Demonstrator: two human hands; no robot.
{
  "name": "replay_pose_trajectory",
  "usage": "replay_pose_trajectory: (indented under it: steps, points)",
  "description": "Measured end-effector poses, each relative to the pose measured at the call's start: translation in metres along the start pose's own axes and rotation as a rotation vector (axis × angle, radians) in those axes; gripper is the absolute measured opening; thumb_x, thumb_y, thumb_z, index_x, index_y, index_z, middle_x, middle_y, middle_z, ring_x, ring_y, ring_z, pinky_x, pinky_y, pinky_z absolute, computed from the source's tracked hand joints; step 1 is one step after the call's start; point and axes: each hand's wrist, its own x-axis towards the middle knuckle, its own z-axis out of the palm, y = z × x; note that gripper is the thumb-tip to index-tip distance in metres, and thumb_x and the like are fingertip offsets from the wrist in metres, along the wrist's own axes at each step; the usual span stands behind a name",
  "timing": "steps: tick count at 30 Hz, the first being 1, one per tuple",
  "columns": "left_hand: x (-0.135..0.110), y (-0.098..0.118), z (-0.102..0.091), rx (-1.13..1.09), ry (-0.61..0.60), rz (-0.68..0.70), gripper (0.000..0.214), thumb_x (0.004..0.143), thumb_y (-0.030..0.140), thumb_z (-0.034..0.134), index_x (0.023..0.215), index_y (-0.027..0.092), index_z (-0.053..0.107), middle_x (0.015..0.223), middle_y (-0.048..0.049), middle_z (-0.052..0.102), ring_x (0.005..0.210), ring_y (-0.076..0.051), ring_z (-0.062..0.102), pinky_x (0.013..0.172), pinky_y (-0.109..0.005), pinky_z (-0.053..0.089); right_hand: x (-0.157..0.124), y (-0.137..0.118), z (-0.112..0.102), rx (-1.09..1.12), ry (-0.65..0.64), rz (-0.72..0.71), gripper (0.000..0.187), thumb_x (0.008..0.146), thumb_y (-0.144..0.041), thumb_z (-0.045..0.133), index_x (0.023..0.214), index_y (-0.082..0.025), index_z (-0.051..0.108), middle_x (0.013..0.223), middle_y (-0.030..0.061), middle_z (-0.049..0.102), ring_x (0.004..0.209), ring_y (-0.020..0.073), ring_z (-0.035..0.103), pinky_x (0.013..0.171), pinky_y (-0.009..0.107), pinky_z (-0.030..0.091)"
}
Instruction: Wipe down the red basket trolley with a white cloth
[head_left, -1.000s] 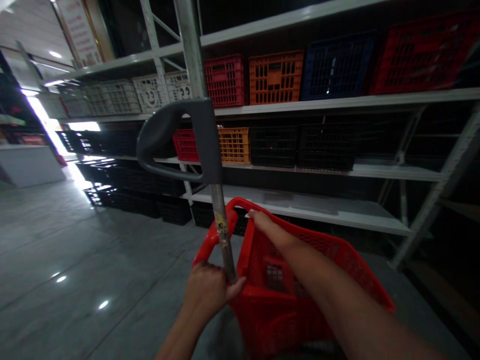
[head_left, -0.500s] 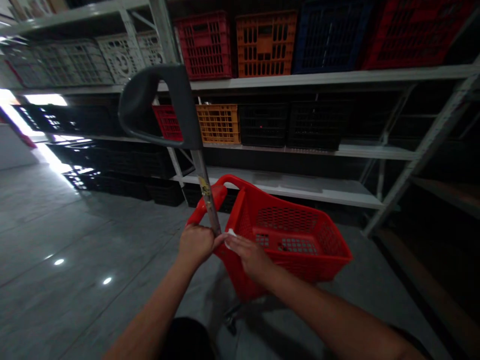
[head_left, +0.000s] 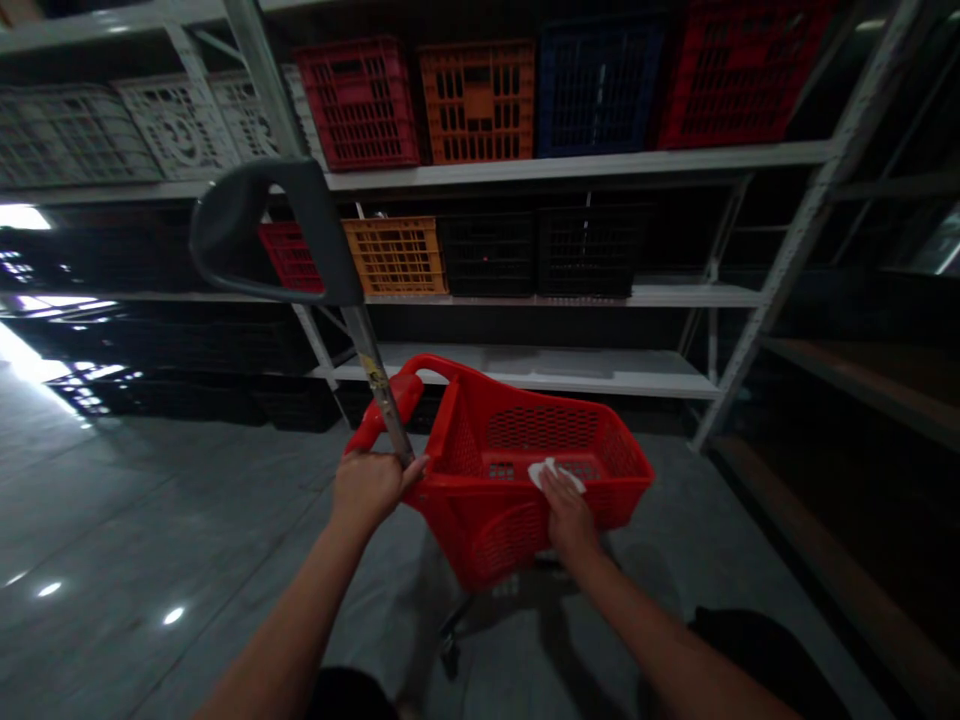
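Right hand [head_left: 571, 525] pinches crumpled white cloth or tissue [head_left: 549, 468] over red perforated-plastic cart [head_left: 499, 535]; left hand [head_left: 371, 488] wraps its rounded red handle [head_left: 369, 428] (cart could roll if that grip slackens).

The cart [head_left: 487, 535] stands on the floor [head_left: 225, 520], before the rack [head_left: 570, 370]; crates [head_left: 480, 105] sit on the rack; a pole [head_left: 388, 405] rises at the cart's left end, a loop [head_left: 326, 240] partway up; left grip [head_left: 369, 490] beside the pole's foot; right grip [head_left: 571, 522] at the near rim [head_left: 480, 484], the cloth [head_left: 537, 472] beneath it.
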Motion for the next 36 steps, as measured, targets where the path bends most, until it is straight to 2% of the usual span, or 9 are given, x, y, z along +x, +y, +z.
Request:
replay_pose_trajectory:
  steps: [5,8,12,18,22,26,31,34,36]
  points:
    - [0.004,0.006,0.000,0.006,0.035,-0.016,0.075,0.082,0.060,0.015,0.066,0.011,0.070,0.060,-0.0151,0.066,0.064,-0.028,0.062,0.061,-0.034,0.039,0.062,-0.103,0.054,0.165,-0.061,-0.103,0.053,0.074,-0.002,0.035,0.125,-0.009,0.047,0.126,0.0111,0.051,0.126,0.0183,0.035,0.104,0.038,0.032]
    - [0.007,0.004,0.003,0.010,0.036,-0.008,0.076,0.083,0.059,0.014,0.067,0.011,0.070,0.061,-0.0151,0.066,0.064,-0.028,0.062,0.060,-0.034,0.040,0.073,-0.114,0.060,0.168,-0.125,-0.145,0.055,0.073,-0.003,0.036,0.127,-0.010,0.045,0.130,0.0096,0.048,0.126,0.0184,0.035,0.105,0.037,0.030]
    - [0.010,0.000,0.007,0.005,0.032,-0.003,0.077,0.081,0.061,0.014,0.066,0.011,0.070,0.062,-0.0155,0.066,0.065,-0.029,0.062,0.058,-0.034,0.039,0.042,-0.045,0.029,0.006,-0.173,-0.070,0.060,0.068,0.000,0.034,0.125,-0.013,0.048,0.127,0.0077,0.051,0.123,0.0180,0.040,0.104,0.037,0.030]
    - [0.013,-0.001,0.009,0.006,0.041,-0.005,0.075,0.081,0.061,0.014,0.065,0.012,0.069,0.062,-0.0154,0.066,0.065,-0.029,0.062,0.060,-0.034,0.040,-0.020,0.105,-0.067,-0.229,-0.039,0.298,0.056,0.069,-0.001,0.031,0.117,-0.014,0.056,0.120,0.0118,0.056,0.117,0.0232,0.047,0.101,0.045,0.031]
    - [0.017,0.000,0.008,-0.020,0.029,-0.013,0.073,0.082,0.059,0.015,0.065,0.012,0.070,0.061,-0.0148,0.066,0.066,-0.029,0.062,0.062,-0.034,0.040,-0.031,0.132,-0.080,-0.270,0.017,0.401,0.051,0.070,-0.004,0.030,0.113,-0.008,0.058,0.118,0.0163,0.057,0.116,0.0254,0.047,0.097,0.046,0.035]
    - [0.019,0.000,0.008,-0.027,0.028,-0.007,0.075,0.081,0.061,0.016,0.063,0.012,0.069,0.060,-0.0146,0.066,0.064,-0.028,0.062,0.062,-0.034,0.040,-0.020,0.083,-0.033,-0.163,0.060,0.286,0.053,0.070,-0.001,0.030,0.114,-0.012,0.057,0.120,0.0109,0.057,0.119,0.0203,0.044,0.100,0.045,0.034]
    - [0.017,0.000,0.010,-0.012,0.038,-0.028,0.077,0.080,0.062,0.013,0.065,0.012,0.070,0.062,-0.0151,0.066,0.064,-0.029,0.062,0.060,-0.034,0.040,0.031,-0.042,0.037,0.120,-0.004,0.045,0.057,0.071,0.001,0.034,0.124,-0.016,0.049,0.126,0.0081,0.052,0.125,0.0160,0.036,0.104,0.039,0.030]
    - [0.015,0.000,0.011,-0.007,0.046,-0.033,0.078,0.081,0.061,0.011,0.066,0.012,0.070,0.062,-0.0145,0.066,0.064,-0.029,0.062,0.059,-0.034,0.040,0.067,-0.102,0.060,0.189,-0.082,-0.049,0.055,0.073,-0.001,0.037,0.127,-0.011,0.044,0.130,0.0110,0.047,0.129,0.0174,0.029,0.105,0.038,0.028]
    - [0.014,0.001,0.010,-0.005,0.060,-0.020,0.078,0.082,0.059,0.010,0.068,0.011,0.070,0.063,-0.0147,0.066,0.065,-0.029,0.062,0.061,-0.035,0.040,0.080,-0.117,0.064,0.186,-0.121,-0.102,0.054,0.075,-0.003,0.037,0.129,-0.010,0.043,0.132,0.0109,0.045,0.130,0.0173,0.027,0.105,0.038,0.027]
